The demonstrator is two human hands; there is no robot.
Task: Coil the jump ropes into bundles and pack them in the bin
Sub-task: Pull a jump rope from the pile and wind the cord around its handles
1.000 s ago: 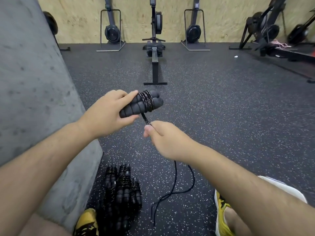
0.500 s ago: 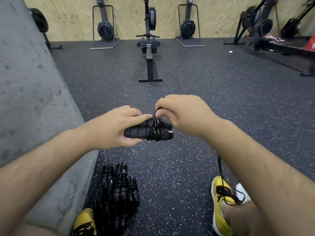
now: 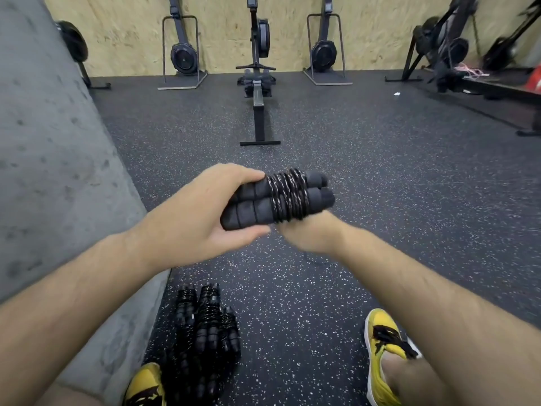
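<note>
Where left hand (image 3: 205, 218) grips, bundle (image 3: 288, 197) (coiled) protrudes rightward.

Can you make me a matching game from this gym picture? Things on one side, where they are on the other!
1 rope bundle
2 pile of coiled ropes
3 flat rowing machine
4 right yellow shoe

A against the far wall
B on a foot
C in the left hand
D down beside the grey block

Pairs: 1-C, 2-D, 3-A, 4-B

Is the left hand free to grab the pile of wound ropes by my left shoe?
Probably not yet: the left hand grips the rope bundle. The path down to the pile looks open, though.
</note>
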